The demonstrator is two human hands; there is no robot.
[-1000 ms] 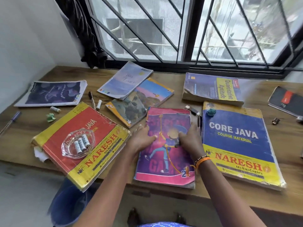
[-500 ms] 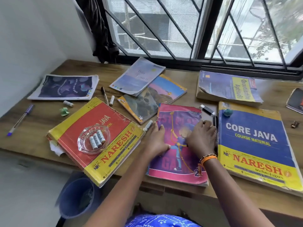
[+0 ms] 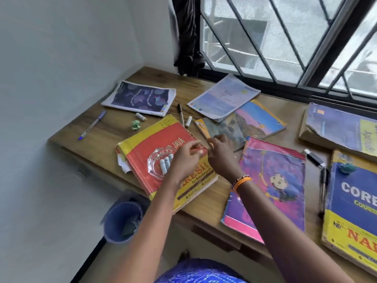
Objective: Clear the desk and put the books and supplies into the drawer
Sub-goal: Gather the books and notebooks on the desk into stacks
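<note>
Now you're hovering both hands over the red Java book (image 3: 161, 144): your left hand (image 3: 184, 162) is curling loosely beside the glass dish (image 3: 157, 166) sitting on its cover, gripping nothing, and your right hand (image 3: 221, 154), just right of the book, is pinching something small I cannot make out.

Home study corner: wood desk (image 3: 106, 129) w/ textbooks (image 3: 169, 156) by barred window (image 3: 285, 37), bin (image 3: 122, 221) below.
</note>
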